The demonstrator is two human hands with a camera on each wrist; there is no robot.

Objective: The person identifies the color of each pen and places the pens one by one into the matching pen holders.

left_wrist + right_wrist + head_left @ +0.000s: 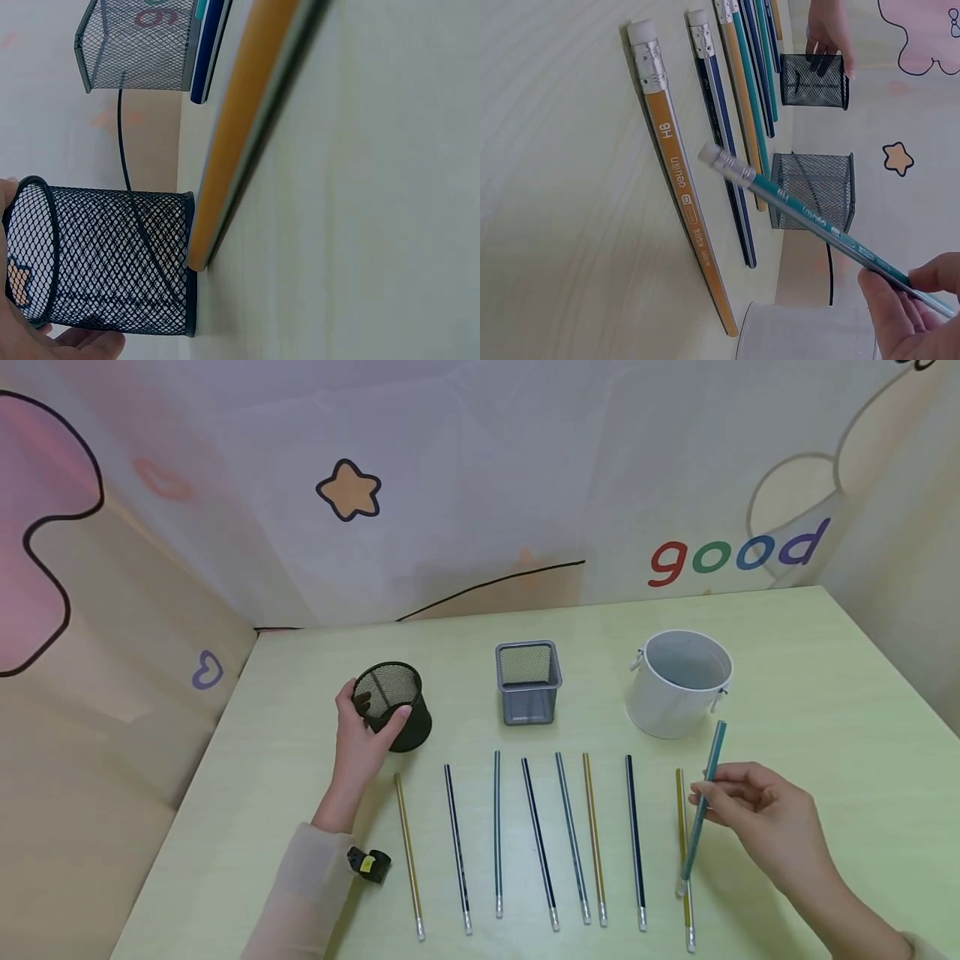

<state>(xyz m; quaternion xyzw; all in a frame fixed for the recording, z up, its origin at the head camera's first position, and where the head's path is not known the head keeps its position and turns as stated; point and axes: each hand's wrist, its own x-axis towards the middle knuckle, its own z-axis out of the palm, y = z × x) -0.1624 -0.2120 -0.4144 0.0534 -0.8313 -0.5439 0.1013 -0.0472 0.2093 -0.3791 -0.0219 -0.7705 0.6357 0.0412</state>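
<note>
My left hand [363, 735] grips the rim of a round black mesh pen holder [408, 727], thumb on the near side and fingers over the far left; the holder stands on the table. In the left wrist view the mesh holder [124, 259] shows the hand at its open top. My right hand [772, 822] pinches a teal pencil [705, 806] between thumb and fingers, tilted, with its eraser end down. The pencil overlaps a yellow pencil [681, 827] lying on the table; in the right wrist view the teal pencil [802, 214] is held above the lying ones.
Several yellow, dark blue and teal pencils [533, 843] lie in a spaced row, erasers toward me. Behind them stand a square grey mesh holder [528, 703] and a white bucket [667, 706] with side handles. A small black object with a yellow label [369, 864] is by my left wrist.
</note>
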